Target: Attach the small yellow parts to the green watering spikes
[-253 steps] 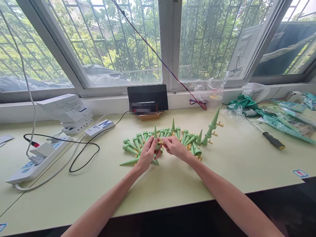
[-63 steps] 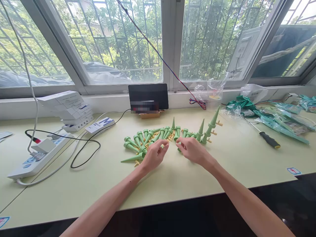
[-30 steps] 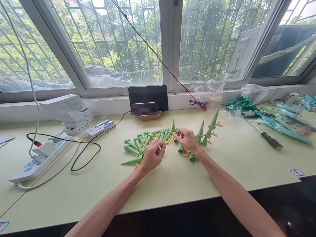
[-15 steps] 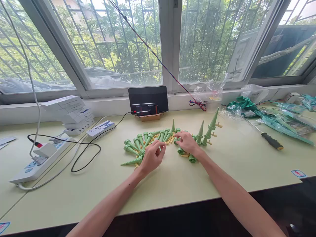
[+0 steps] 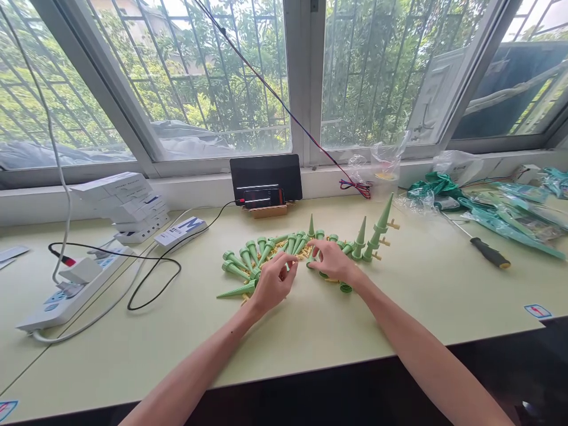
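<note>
Green plastic watering spikes [image 5: 246, 255] with ribbed caps lie in a fan around my left hand [image 5: 276, 277]. The thumb and fingers of that hand are pinched together over the pile; whatever they hold is too small or hidden to make out. My right hand [image 5: 333, 260] has its fingers curled round a green watering spike [image 5: 310, 264], of which only the cap end shows. Small yellow valve pieces [image 5: 304, 251] are scattered between the hands. Stacked upright spikes [image 5: 375, 236] with yellow valves sticking out stand right of my right hand.
A tablet [image 5: 266, 171] and a phone [image 5: 264, 197] lean on a stand by the window. On the left are white boxes [image 5: 128, 201], a power strip [image 5: 84, 284] and loose cables. A screwdriver [image 5: 488, 253] and green plastic bags [image 5: 510, 222] lie on the right.
My right hand has shifted slightly left, bringing a green spike's cap end toward my left hand. My left hand has stayed in place.
</note>
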The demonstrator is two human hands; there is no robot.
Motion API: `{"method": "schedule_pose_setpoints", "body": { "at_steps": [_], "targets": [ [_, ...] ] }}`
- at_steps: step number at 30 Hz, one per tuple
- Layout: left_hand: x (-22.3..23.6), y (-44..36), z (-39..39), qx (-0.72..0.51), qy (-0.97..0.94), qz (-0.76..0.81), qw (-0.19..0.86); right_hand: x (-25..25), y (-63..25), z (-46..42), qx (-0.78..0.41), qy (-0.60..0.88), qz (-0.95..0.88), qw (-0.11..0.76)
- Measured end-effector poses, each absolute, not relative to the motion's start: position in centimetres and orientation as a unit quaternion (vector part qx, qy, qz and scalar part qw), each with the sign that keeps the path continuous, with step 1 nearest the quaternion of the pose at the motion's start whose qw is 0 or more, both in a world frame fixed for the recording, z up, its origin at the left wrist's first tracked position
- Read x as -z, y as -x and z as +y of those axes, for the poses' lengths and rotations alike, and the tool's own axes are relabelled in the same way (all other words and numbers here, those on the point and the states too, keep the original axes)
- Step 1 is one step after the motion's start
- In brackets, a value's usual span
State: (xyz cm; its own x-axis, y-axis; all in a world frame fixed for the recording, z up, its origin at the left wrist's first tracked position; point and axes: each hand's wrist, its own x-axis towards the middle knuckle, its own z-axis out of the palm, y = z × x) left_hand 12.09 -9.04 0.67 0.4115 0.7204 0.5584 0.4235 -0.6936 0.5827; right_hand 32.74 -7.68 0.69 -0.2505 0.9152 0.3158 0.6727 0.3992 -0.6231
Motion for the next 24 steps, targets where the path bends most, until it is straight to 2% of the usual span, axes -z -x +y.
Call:
{"method": "schedule_pose_setpoints", "body": {
  "at_steps": [13,24],
  "targets": [
    [-0.6,-12.1,-9.2,-0.395,-0.833,0.343,0.182,-1.1,-31.7,-8.6,-0.203,0.463,-0.794,0.338],
    [-0.6,-12.0,-9.2,-0.368,-0.848,0.33,0.19,-1.6,-31.4,-8.8,-0.229,0.426,-0.778,0.402]
  ]
}}
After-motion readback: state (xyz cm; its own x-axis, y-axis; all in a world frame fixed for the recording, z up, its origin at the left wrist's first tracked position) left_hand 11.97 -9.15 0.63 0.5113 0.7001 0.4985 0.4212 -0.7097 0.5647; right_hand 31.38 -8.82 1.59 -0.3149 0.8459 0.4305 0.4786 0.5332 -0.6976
